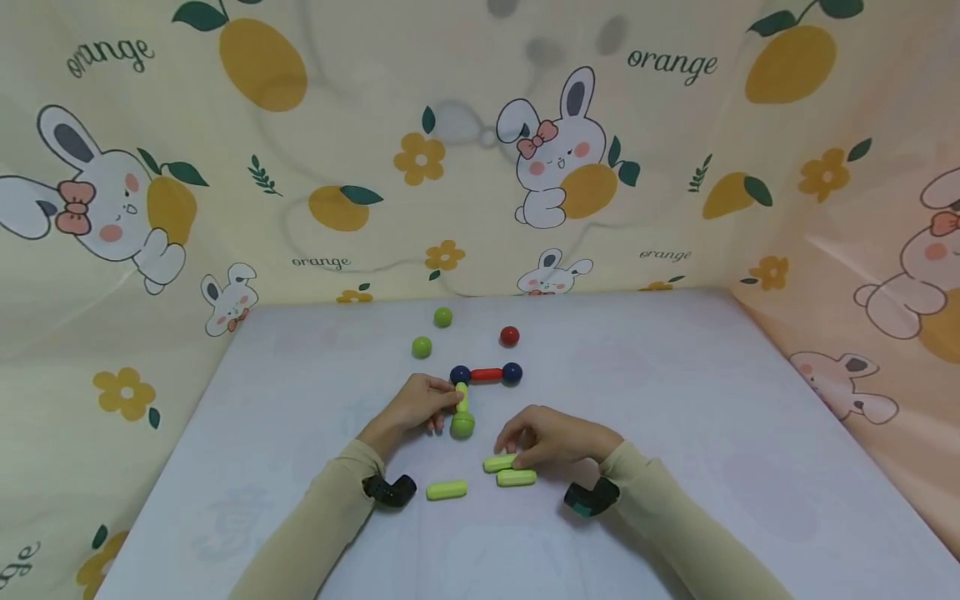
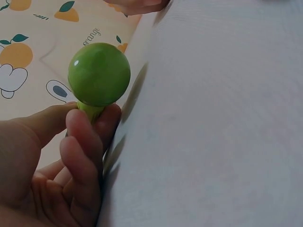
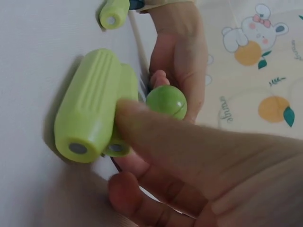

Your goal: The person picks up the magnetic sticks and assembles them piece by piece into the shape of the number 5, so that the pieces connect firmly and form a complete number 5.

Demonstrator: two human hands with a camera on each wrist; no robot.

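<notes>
My left hand (image 1: 417,403) pinches a yellow-green magnetic rod (image 1: 462,398) that joins a dark blue ball (image 1: 460,375) to a green ball (image 1: 462,425). In the left wrist view that green ball (image 2: 99,74) stands just beyond the fingertips. A red rod (image 1: 487,375) runs from the blue ball to a second dark blue ball (image 1: 512,372). My right hand (image 1: 558,436) has thumb and fingers around another yellow-green rod (image 1: 498,463). Right against it lies a further yellow-green rod (image 3: 87,106), its end showing a grey metal disc.
One more yellow-green rod (image 1: 447,490) lies on the white tabletop (image 1: 637,358), near the left wrist. Farther back are two loose green balls (image 1: 443,317) and a red ball (image 1: 510,336). A printed cloth (image 1: 465,208) rises behind the table.
</notes>
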